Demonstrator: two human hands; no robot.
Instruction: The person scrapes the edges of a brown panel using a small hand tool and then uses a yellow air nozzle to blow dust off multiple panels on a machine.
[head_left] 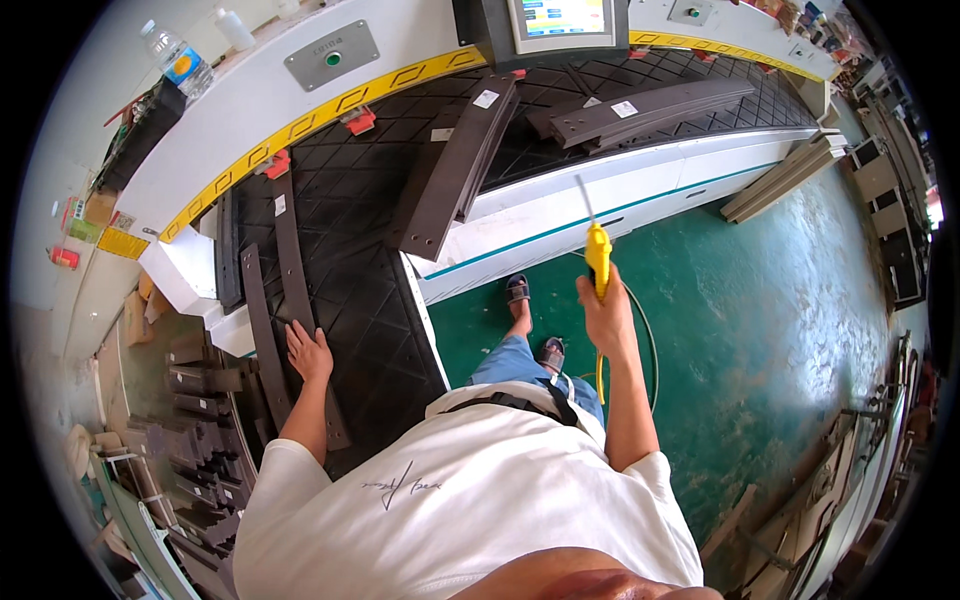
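Note:
In my right hand [609,318] is a yellow air blow gun [598,248], its thin metal nozzle pointing up and away over the edge of the machine bed. My fingers are wrapped round its handle. A hose [650,345] loops down beside the forearm. My left hand [309,352] lies flat, fingers spread, on a long dark brown panel strip [292,255] with small holes and a white label. Just left of it lies a second brown strip [263,335], also drilled. Both rest on the black ribbed bed [375,345].
Stacked brown panels [460,165] lie across the bed ahead, with more panels [650,110] to the right. Red clamps [360,121] line the yellow-striped beam. A screen [562,20] stands at the back. Many dark strips [205,440] are racked at lower left. Boards [785,180] lean at the bed's right end.

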